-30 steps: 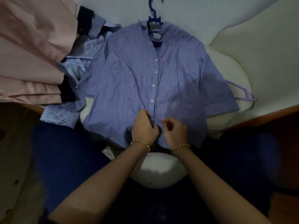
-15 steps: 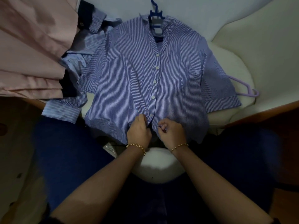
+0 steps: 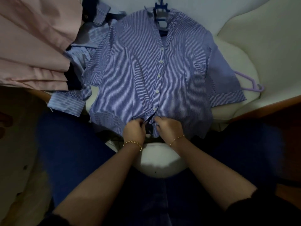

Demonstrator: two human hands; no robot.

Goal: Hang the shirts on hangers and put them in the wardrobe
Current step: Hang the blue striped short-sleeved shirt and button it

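The blue striped shirt (image 3: 138, 75) lies flat at frame centre on a white cushion (image 3: 236, 59), its blue hanger (image 3: 160, 8) cut off by the top edge (only the hook's base shows). At lower centre the left hand (image 3: 134, 130) and right hand (image 3: 169, 128) each pinch one edge of the open front by the hem, fingertips curled out of sight. A lilac hanger (image 3: 250, 84) at right is mostly hidden under the sleeve.
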